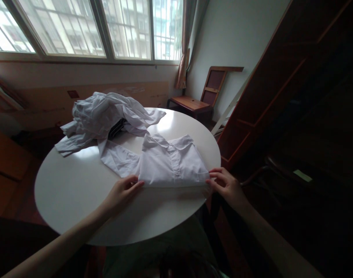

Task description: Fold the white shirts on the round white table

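A white button-up shirt [164, 164], folded into a compact rectangle, lies on the round white table [63, 193] with its collar pointing away from me. My left hand [125, 190] pinches the near left corner of the fold between thumb and fingers. At the near right corner, my right hand [222, 183] grips the edge in the same way. Both hands are closed on the cloth at the table's near side. Left of the collar, a sleeve from a loose heap of white clothes [98, 116] reaches up to the folded shirt.
Something dark with pale stripes [117, 127] shows under the heap. A wooden chair [193, 102] stands behind the table near the wall. To the right leans a dark red wooden panel [251, 96]. Barred windows [127, 29] line the far wall.
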### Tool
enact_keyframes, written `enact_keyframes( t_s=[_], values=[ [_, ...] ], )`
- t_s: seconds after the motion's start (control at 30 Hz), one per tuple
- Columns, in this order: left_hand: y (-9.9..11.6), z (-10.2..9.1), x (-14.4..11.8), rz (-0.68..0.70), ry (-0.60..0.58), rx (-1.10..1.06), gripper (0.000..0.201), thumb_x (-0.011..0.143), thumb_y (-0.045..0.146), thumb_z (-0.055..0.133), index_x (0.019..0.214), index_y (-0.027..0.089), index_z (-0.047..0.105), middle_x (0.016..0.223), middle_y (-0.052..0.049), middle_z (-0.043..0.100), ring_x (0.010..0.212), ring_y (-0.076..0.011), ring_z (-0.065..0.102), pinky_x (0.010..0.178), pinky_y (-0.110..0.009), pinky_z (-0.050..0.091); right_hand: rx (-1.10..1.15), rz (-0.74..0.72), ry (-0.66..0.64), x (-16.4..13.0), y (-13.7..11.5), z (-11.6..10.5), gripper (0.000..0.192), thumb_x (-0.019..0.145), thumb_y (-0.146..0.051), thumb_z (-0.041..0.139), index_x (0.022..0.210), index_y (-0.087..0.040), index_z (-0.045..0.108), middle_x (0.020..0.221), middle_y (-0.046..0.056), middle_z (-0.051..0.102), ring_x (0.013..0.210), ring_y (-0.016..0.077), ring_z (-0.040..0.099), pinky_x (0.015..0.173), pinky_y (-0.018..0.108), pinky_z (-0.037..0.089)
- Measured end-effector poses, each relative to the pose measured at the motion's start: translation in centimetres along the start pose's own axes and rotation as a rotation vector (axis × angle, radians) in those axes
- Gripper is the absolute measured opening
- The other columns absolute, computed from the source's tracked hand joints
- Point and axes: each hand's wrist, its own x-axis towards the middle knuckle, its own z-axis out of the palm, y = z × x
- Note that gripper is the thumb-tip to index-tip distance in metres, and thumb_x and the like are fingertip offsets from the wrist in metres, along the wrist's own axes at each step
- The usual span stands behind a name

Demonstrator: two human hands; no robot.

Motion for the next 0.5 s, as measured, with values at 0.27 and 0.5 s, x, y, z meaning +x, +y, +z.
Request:
enact_keyframes(
  t_s=[0.27, 0.5],
  values=[
    [0.7, 0.9, -0.2, -0.019, 0.021, -0.063, 0.038, 0.069, 0.052, 0.060, 0.067, 0.015, 0.056, 0.055, 0.002, 0.047, 0.052, -0.0099, 0.040, 0.045, -0.019, 0.028, 0.181, 0.255, -0.070, 1.1, 0.5, 0.6, 0.045, 0.057, -0.054, 0.072, 0.081, -0.016, 0.066, 0.078, 0.006, 0.065, 0.068, 0.0189, 0.060, 0.056, 0.029, 0.050],
    [0.1, 0.8, 0.4, 0.034, 0.008, -0.096, 0.032, 0.072, 0.047, 0.058, 0.069, 0.016, 0.055, 0.057, 0.002, 0.049, 0.054, -0.0109, 0.043, 0.046, -0.020, 0.030, 0.292, 0.295, -0.197, 1.5, -0.8, 0.5, 0.043, 0.060, -0.055, 0.069, 0.078, -0.016, 0.064, 0.073, 0.004, 0.065, 0.063, 0.0163, 0.059, 0.052, 0.025, 0.045]
  ],
)
